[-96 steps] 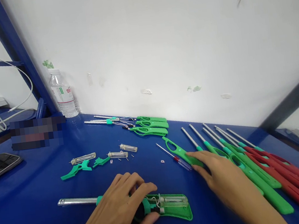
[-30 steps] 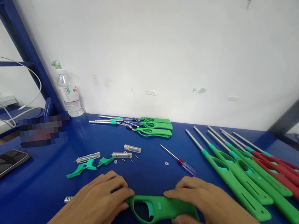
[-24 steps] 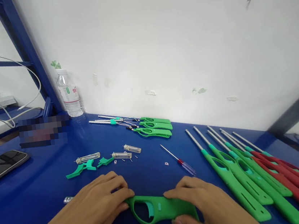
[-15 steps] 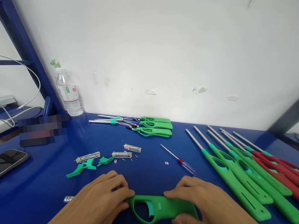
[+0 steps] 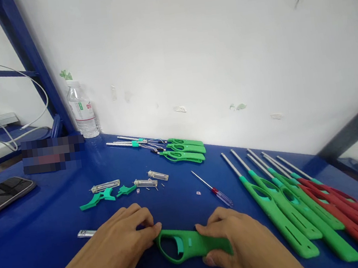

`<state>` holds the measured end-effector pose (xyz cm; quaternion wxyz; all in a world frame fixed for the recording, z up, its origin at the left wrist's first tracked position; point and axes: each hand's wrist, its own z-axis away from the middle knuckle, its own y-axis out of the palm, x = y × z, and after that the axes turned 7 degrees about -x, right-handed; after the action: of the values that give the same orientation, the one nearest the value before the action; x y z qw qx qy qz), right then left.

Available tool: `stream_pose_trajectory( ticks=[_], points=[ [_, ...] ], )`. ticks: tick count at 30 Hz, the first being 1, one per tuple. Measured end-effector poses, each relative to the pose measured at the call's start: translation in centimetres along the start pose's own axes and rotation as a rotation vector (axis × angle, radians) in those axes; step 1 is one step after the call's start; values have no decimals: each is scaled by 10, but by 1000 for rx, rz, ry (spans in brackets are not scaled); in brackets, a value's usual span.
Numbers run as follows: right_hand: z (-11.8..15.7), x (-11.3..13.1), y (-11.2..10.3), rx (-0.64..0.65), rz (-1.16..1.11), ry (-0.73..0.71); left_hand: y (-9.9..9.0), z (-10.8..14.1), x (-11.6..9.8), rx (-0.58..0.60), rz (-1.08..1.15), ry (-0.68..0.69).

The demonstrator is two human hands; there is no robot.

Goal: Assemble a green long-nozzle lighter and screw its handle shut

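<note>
A green gas lighter (image 5: 194, 244) with a teal trigger lies across the front of the table between my hands. My left hand (image 5: 129, 238) pinches its neck end, thumb against fingers, and a metal tube (image 5: 86, 233) sticks out past that wrist on the left. Around the handle's other end my right hand (image 5: 232, 236) is closed, thumb below and fingertips above. Beyond the hands are clear fuel tanks (image 5: 105, 186), teal trigger pieces (image 5: 97, 198) and several tiny metal bits. A screwdriver (image 5: 217, 192) with a clear and red handle rests past my right hand.
Several finished-looking green lighters (image 5: 284, 221) and red lighters (image 5: 349, 217) lie at the right. Opened green lighter shells (image 5: 184, 150) with wires and tubes sit near the wall. A water bottle (image 5: 82, 111) stands back left, a phone (image 5: 4, 196) at the left edge.
Both hands and the lighter sit slightly higher in the picture, and more of the metal tube shows beside my left wrist. The grip of both hands looks the same.
</note>
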<state>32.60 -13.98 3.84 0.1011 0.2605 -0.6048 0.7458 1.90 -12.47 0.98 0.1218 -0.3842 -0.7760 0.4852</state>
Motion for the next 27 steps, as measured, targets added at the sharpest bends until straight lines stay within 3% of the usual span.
stream_pose_trajectory(
  ticks=[9,18,22,27],
  points=[
    [-3,2,-1,-19,-11,61,6,9,7,27,31,14],
    [-6,30,-15,50,88,124,3,-7,-6,-11,11,-1],
    [-6,22,-13,42,30,117,6,-13,-4,-36,-8,10],
    [2,10,-17,39,-22,131,25,-16,0,-91,-11,64]
  ],
)
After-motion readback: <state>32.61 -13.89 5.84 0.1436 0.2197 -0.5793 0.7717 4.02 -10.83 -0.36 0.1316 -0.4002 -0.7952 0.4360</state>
